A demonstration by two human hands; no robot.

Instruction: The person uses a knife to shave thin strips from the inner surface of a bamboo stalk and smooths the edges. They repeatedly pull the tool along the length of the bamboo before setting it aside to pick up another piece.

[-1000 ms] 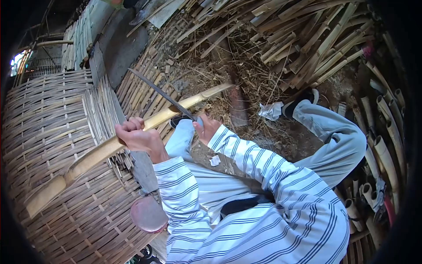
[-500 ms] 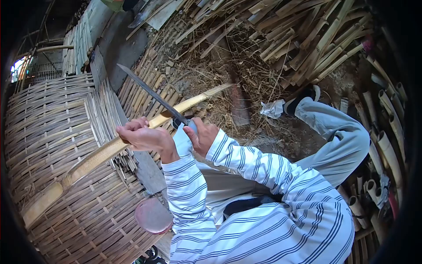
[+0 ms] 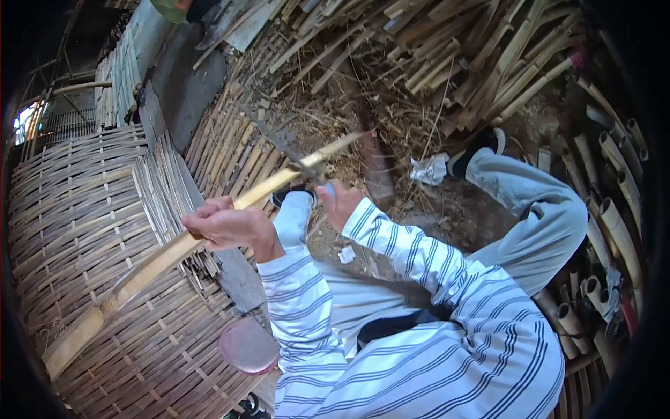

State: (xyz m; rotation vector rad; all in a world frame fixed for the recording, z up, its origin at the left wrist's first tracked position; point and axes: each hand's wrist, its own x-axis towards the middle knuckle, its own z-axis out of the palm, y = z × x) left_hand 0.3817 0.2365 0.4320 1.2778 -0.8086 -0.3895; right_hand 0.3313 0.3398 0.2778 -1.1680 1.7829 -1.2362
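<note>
My left hand (image 3: 229,227) is closed around the middle of a long split bamboo strip (image 3: 146,271). The strip runs from the lower left up to a narrow tip at the upper middle, with a node near its lower end. My right hand (image 3: 340,202) is wrapped round the handle of a knife (image 3: 279,143), partly hidden by the fingers. Its long dark blade is blurred by motion and crosses the strip beyond my left hand, pointing up and left.
A woven bamboo panel (image 3: 91,202) fills the left side. Split bamboo pieces (image 3: 502,56) are piled at the upper right, and bamboo poles (image 3: 621,237) stand at the right edge. Shavings (image 3: 412,112) litter the ground. A round reddish object (image 3: 248,346) lies by my left sleeve.
My right hand has moved right and slightly up, carrying the knife farther along the strip toward its tip. My left hand keeps its grip on the strip, nearly in place.
</note>
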